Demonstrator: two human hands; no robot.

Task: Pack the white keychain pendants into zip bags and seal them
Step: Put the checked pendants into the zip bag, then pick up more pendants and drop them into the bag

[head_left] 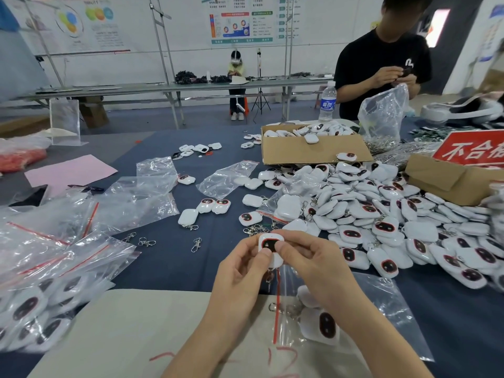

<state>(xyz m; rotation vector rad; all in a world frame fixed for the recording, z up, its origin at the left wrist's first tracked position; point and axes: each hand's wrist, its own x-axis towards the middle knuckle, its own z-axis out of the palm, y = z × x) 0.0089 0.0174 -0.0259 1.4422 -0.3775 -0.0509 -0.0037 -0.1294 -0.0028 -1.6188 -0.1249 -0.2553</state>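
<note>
Over the near table edge, left hand [245, 268] and right hand [311, 259] meet on a small white rounded plastic keychain pendant [268, 242].
Thumbs and fingertips pinch it, black red-rimmed oval face up, clasp dangling. Just beneath lies a clear plastic zip bag with a red seal strip [392, 315], already holding at least one pendant; its mouth looks unsealed, though glare blurs it. Loading seems under way. Next, one hand must spread the mouth, the other slips the pendant in. A heap of loose white pendants [381, 214] lies right.

White pendant [270, 248] upright btwn both thumbs
</note>
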